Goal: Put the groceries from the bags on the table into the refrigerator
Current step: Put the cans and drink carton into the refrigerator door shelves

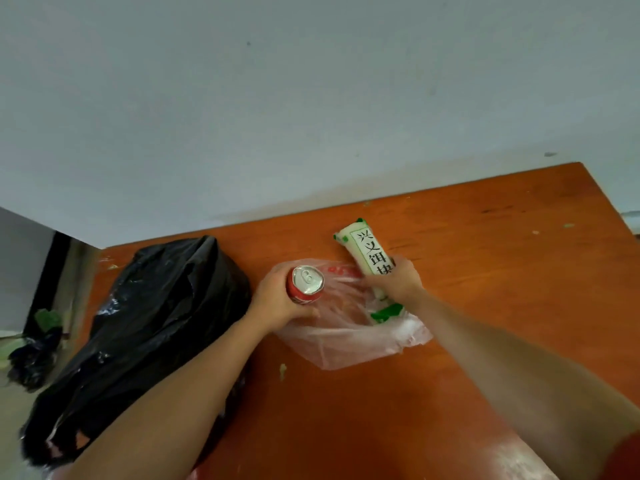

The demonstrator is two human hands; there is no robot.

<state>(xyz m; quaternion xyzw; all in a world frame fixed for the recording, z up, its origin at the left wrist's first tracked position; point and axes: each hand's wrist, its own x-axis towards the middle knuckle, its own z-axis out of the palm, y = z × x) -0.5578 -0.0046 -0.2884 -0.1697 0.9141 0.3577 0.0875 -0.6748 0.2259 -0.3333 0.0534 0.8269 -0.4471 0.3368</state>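
While both forearms reach in over the orange table (485, 271), the step in hand looks like unloading the clear plastic bag (349, 341). The left hand (277, 299) is wrapped around 1 upright red can (304, 284) at the bag's left edge. At the bag's far right, the right hand (394, 280) clasps the white-and-green packet (367, 249), its far end jutting beyond the fingers; next, both must be carried to a refrigerator not in view.

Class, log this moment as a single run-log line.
left hand: holds red can | right hand: grips white-green packet | over clear bag | black bag untouched
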